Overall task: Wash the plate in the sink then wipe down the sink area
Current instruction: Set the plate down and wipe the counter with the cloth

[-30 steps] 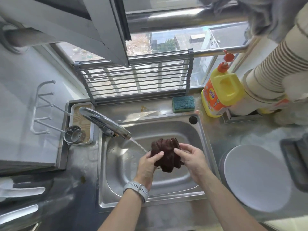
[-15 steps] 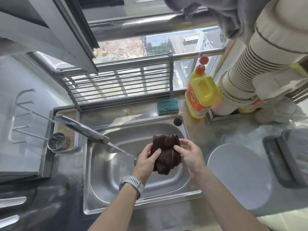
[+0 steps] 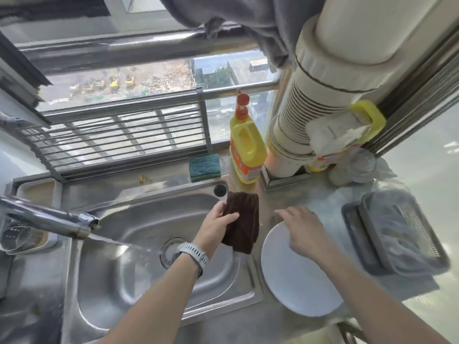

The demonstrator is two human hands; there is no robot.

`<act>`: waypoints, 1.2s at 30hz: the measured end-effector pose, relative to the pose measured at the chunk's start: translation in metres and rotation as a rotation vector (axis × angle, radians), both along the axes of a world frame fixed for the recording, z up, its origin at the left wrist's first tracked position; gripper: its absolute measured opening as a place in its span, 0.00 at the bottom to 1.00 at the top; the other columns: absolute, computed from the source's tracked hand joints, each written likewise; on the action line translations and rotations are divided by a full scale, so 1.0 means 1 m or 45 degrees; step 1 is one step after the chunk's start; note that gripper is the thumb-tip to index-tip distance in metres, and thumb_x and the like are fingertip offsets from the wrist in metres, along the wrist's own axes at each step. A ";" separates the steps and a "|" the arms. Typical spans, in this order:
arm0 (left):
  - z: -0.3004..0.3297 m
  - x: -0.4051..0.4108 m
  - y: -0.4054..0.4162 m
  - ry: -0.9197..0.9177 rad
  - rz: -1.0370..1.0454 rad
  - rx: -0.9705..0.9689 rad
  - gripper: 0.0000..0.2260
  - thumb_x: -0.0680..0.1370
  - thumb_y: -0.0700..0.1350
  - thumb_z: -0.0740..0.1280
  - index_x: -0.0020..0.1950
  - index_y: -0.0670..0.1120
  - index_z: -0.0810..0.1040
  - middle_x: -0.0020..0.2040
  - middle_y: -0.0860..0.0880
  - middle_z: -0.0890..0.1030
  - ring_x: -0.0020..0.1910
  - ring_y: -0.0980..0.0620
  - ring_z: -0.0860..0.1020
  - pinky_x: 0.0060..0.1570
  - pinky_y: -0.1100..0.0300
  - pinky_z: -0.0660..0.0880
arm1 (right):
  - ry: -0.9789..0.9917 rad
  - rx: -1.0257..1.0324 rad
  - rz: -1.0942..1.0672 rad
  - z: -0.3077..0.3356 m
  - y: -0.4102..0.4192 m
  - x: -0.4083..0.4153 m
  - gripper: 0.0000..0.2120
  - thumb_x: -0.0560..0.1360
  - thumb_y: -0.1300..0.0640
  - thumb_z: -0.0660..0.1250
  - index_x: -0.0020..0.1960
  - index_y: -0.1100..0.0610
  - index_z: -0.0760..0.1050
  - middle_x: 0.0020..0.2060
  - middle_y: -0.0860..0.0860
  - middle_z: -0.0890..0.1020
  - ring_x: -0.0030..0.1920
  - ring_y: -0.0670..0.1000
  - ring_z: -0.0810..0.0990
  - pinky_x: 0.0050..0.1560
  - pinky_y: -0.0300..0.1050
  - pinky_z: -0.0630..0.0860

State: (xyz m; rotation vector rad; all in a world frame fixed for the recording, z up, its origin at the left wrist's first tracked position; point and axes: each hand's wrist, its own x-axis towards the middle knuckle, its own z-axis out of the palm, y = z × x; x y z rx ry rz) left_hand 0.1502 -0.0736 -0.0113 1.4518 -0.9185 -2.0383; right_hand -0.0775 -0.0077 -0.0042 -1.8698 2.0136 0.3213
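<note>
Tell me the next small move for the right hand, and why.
Probably lower the right hand to grip the far rim of the white plate and carry it into the sink. The plate lies on the counter, water runs from the faucet, and the left hand holds the brown cloth.

Both forearms are bare to the lower frame edge — no sleeves in view. The left hand (image 3: pixel 215 227) has a white sports watch (image 3: pixel 192 253) on its wrist — ribbed strap, dark case edge at 5 o'clock. The right hand (image 3: pixel 301 228) wears nothing.
</note>
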 end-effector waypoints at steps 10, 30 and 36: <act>-0.030 -0.073 -0.016 -1.350 -0.866 -1.222 0.28 0.77 0.53 0.69 0.74 0.45 0.68 0.66 0.44 0.77 0.64 0.42 0.75 0.65 0.50 0.74 | -0.108 0.057 0.126 0.047 0.023 -0.050 0.09 0.81 0.58 0.60 0.59 0.49 0.73 0.56 0.47 0.74 0.55 0.53 0.78 0.51 0.49 0.74; -0.063 -0.144 0.069 -1.009 -1.492 -2.011 0.14 0.75 0.54 0.72 0.60 0.53 0.82 0.60 0.49 0.85 0.61 0.45 0.82 0.62 0.53 0.77 | -0.310 -0.941 0.470 0.175 0.011 -0.029 0.15 0.73 0.62 0.64 0.57 0.55 0.84 0.43 0.50 0.87 0.43 0.55 0.83 0.34 0.52 0.80; -0.056 -0.126 0.029 -1.437 -1.400 -1.914 0.24 0.75 0.42 0.58 0.70 0.46 0.77 0.66 0.45 0.81 0.61 0.41 0.81 0.60 0.50 0.78 | -0.388 -0.911 0.374 0.182 -0.003 -0.053 0.11 0.76 0.59 0.66 0.56 0.52 0.82 0.43 0.51 0.86 0.44 0.57 0.82 0.40 0.56 0.80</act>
